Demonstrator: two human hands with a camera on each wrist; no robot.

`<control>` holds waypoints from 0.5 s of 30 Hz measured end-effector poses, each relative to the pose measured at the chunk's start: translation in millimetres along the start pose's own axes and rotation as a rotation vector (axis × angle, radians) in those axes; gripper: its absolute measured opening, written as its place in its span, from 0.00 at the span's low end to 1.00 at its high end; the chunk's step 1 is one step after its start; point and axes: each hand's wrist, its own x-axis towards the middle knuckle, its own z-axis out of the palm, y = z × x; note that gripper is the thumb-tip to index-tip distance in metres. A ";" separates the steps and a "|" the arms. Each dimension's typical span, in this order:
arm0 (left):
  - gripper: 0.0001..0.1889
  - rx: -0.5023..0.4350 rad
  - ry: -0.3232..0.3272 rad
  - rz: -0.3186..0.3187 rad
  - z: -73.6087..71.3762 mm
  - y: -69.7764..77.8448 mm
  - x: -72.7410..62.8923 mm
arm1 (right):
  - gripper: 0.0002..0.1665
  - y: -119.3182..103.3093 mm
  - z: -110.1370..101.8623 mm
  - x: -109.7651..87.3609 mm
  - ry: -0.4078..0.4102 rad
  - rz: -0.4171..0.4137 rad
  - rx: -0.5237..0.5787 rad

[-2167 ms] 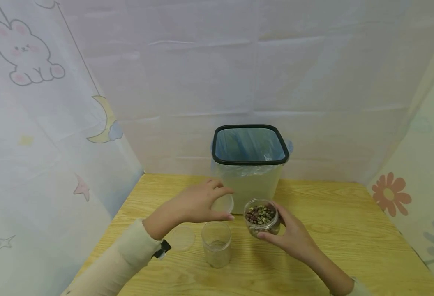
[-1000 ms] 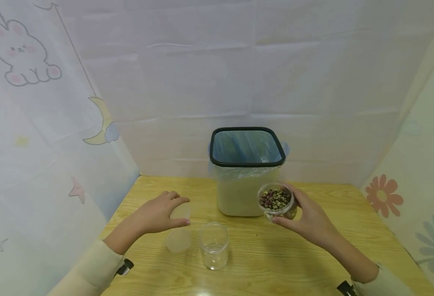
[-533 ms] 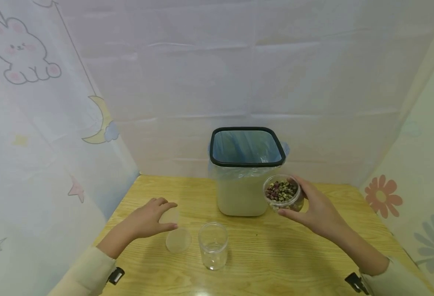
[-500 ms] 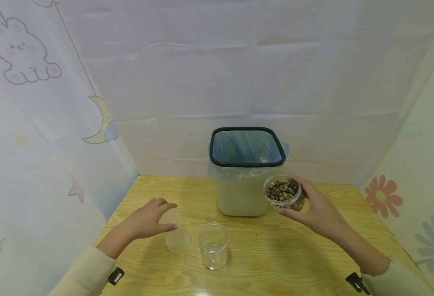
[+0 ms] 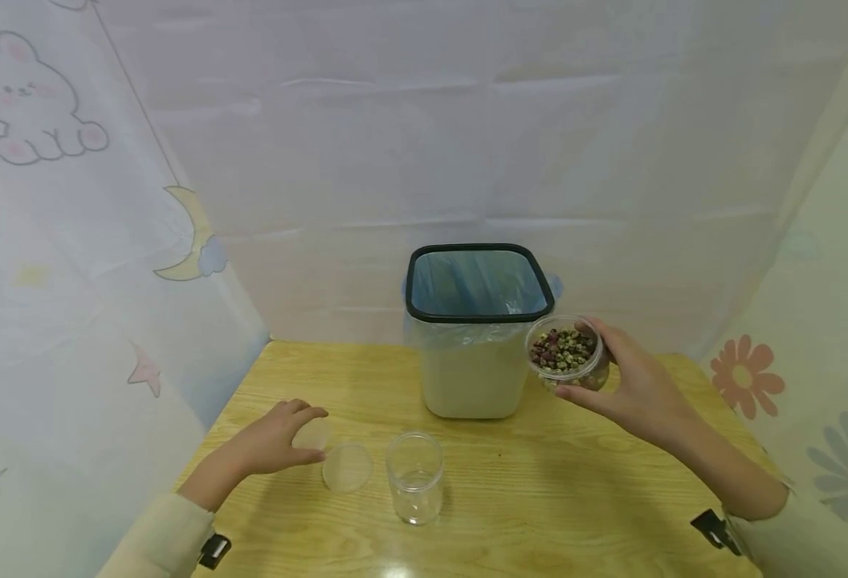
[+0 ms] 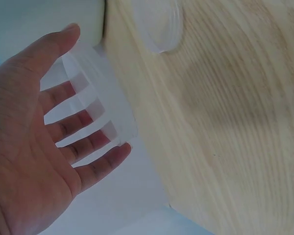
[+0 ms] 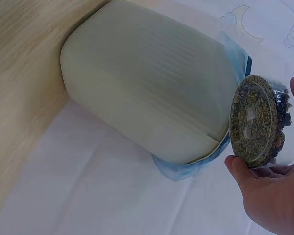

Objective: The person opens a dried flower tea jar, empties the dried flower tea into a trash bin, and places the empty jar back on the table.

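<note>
My left hand [image 5: 268, 440] holds a translucent round lid [image 5: 311, 436] between thumb and fingers, low over the left of the table. In the left wrist view, fingertips show through this lid [image 6: 100, 93]. A second clear lid [image 5: 347, 468] lies on the table just right of it. Beside that stands a clear plastic jar [image 5: 415, 482], uncovered, nothing visible inside. My right hand [image 5: 644, 401] grips a clear jar of dried bud-like pieces [image 5: 563, 350], green and dark red, raised in front of the bin's right side. The right wrist view shows the packed jar's base [image 7: 252, 122].
A pale waste bin [image 5: 470, 373] with a black rim and blue liner bag [image 5: 474, 281] stands at the table's back. The wooden table [image 5: 540, 498] ends against a printed cloth backdrop [image 5: 366, 160] behind and at both sides.
My left hand has carried the lid from in front of the bin leftward and toward me. My right hand has lifted the filled jar up and to the right.
</note>
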 end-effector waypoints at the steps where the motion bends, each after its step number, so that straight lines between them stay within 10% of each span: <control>1: 0.37 -0.006 -0.004 -0.006 1.3 -1.6 -0.6 | 0.62 -0.6 -1.0 0.7 -0.003 0.002 -0.001; 15: 0.35 -0.056 -0.055 -0.054 21.4 -23.8 -4.0 | 0.60 -8.1 -10.4 10.2 0.050 -0.060 -0.052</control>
